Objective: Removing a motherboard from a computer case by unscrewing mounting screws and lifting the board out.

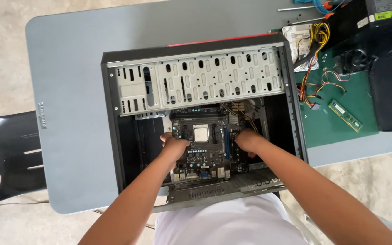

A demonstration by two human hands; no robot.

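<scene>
We grip the motherboard [205, 143] by its edges, left hand [174, 146] and right hand [248, 139] clenched on it, seating it inside the open computer case [114, 113] on the worktop [69, 68]; next calls for aligning its ports.

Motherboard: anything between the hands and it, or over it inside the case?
Nothing visible between them: the left hand and right hand rest on the motherboard at its left and right sides. The drive cage covers the far part of the case, beyond the board.
</scene>
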